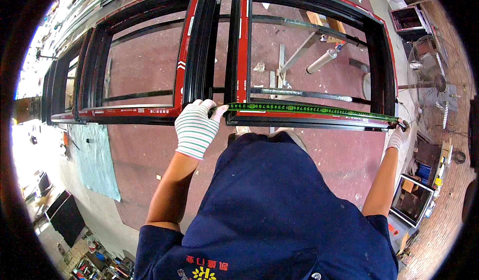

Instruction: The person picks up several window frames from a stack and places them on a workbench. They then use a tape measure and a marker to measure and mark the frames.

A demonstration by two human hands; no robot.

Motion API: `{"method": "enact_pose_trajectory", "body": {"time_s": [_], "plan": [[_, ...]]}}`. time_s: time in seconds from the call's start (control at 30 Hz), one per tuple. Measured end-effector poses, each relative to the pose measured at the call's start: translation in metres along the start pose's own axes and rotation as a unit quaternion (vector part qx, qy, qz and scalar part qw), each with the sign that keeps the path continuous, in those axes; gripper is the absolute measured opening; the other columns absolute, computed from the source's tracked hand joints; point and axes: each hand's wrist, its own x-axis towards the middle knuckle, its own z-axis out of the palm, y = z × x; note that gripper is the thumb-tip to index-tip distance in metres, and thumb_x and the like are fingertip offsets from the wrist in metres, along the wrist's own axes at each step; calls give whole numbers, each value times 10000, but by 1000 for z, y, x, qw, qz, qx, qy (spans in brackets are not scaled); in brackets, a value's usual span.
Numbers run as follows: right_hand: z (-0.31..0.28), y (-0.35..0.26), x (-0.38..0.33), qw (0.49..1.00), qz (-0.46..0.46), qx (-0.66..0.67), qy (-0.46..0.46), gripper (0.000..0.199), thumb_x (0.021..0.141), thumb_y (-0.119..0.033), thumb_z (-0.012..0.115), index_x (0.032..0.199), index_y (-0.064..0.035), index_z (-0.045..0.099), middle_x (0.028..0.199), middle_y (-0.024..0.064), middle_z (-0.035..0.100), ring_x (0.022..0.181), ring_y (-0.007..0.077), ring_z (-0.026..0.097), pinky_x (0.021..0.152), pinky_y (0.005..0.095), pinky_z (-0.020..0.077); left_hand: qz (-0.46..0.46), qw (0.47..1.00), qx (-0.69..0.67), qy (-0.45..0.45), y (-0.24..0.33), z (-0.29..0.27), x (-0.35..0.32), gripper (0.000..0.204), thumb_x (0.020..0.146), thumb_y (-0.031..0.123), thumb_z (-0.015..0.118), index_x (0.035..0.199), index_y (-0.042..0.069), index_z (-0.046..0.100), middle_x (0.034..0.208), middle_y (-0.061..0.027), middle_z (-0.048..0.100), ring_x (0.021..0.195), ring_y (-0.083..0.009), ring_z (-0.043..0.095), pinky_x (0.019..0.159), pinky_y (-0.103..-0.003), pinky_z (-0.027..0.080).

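A green tape measure blade [309, 110] is stretched along the near edge of the right-hand black frame [309, 120], which has red film with white print on its face. My left hand [198, 130], in a white striped glove, is closed at the blade's left end, by the gap between two frames. My right hand [397, 138], gloved too, is closed at the blade's other end, at the frame's near right corner. A small dark piece shows by its fingers. The tape's case cannot be made out clearly.
More black frames with red film [182, 55] stand to the left. Metal support bars [299, 93] run beneath the frames. A grey-white tube [322, 60] shows through the opening. At the right are a large fan [426, 75] and a framed panel [412, 200]. A pale blue sheet [95, 155] lies left.
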Motion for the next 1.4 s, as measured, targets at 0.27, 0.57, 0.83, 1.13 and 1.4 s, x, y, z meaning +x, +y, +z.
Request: {"method": "enact_pose_trajectory", "body": {"time_s": [0.27,0.57,0.83,1.13,1.4], "plan": [[0,13,9,1000,-10,16,19,351,874,-223,832,1110,-34,655,983,57,672,845,159,614,791,299,535,18,1000,-8,1,-2,2,2,346,897,440,718,859,96,702,792,-94,630,805,-307,645,709,-434,521],[-1,4,4,1000,-10,12,23,339,873,-212,831,1106,-34,661,985,60,674,860,165,624,797,292,528,25,999,-16,-16,-1,-4,5,348,888,425,728,826,85,692,773,-106,621,781,-318,643,701,-441,518],[9,38,14,994,7,105,15,393,857,-216,845,1146,-43,641,1003,72,677,882,191,636,823,320,551,12,994,-25,-104,-1,-9,11,336,906,434,708,884,101,745,824,-95,667,823,-316,670,739,-445,532],[29,10,-11,986,21,164,16,359,865,-199,824,1138,-52,644,945,55,641,787,163,608,677,319,545,126,985,-4,-122,26,-47,8,365,741,343,853,784,73,611,768,-148,616,771,-381,635,681,-472,509],[1,-30,-31,980,17,198,15,246,889,-82,785,1089,-75,643,927,21,661,785,101,581,698,257,510,91,970,-11,-223,22,-52,23,133,806,46,684,922,44,620,800,-157,664,701,-311,681,668,-389,556]]}}
